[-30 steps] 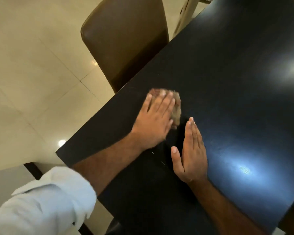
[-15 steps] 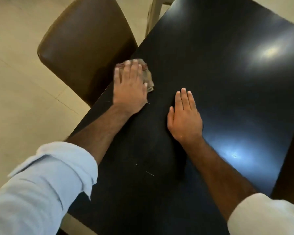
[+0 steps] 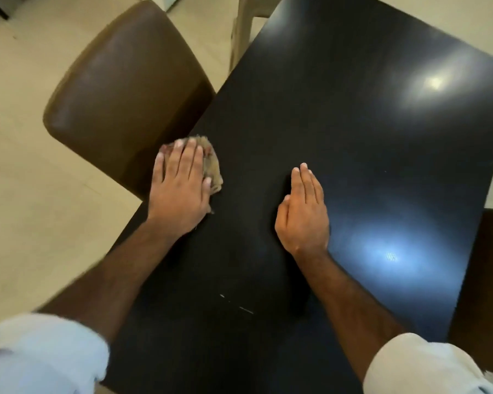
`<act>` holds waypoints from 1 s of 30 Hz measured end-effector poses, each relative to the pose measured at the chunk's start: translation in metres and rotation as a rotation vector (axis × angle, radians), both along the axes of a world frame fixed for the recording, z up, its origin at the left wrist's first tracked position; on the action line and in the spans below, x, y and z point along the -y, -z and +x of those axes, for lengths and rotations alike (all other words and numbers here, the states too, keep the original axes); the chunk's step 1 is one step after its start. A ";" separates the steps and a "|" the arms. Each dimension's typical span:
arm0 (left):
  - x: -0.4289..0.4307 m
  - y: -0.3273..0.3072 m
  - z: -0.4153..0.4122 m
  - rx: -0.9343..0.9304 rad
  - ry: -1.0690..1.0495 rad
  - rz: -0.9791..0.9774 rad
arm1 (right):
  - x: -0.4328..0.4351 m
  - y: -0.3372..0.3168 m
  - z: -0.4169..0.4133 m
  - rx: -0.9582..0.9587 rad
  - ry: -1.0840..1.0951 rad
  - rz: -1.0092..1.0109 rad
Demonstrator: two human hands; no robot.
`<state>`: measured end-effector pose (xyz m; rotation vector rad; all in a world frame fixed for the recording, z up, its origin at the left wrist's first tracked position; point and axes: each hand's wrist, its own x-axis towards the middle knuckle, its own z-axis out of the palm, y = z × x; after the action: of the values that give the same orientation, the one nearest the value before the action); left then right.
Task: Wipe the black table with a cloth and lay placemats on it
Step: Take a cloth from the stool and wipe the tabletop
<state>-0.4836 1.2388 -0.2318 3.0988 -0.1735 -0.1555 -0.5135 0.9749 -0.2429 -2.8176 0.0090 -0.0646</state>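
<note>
Here the left hand lies flat, fingers straight, pressing a crumpled brownish cloth onto the glossy black table at its left edge, just beside a brown padded leather chair. The right hand rests flat on the tabletop, fingers straight and together, holding nothing, well apart from the cloth.

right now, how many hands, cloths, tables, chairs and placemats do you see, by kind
hands: 2, left hand and right hand
crumpled tan cloth: 1
glossy black rectangular table: 1
brown padded chair: 1 sure; cream frame and brown shape too cut off to tell
placemats: 0
total: 5
</note>
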 end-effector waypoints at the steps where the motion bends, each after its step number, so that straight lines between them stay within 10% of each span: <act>1: 0.017 0.002 0.025 0.009 -0.007 -0.023 | 0.000 -0.001 -0.001 0.034 0.047 0.052; 7: 0.145 0.004 0.065 0.032 0.343 -0.061 | 0.006 -0.004 -0.003 0.222 0.238 0.344; 14: 0.138 0.014 -0.094 -0.010 0.515 -0.109 | 0.021 -0.006 -0.012 0.182 0.341 0.680; 22: 0.110 0.017 -0.258 -0.055 0.294 -0.046 | 0.075 0.001 -0.159 -0.056 -0.272 -0.068; 30: 0.172 0.009 -0.422 -0.122 0.127 -0.055 | 0.135 0.001 -0.355 -0.167 -0.239 -0.176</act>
<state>-0.9054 1.0663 -0.2404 3.0121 -0.3643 -0.3359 -0.8687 0.8401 -0.2443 -2.9668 -0.3088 0.2352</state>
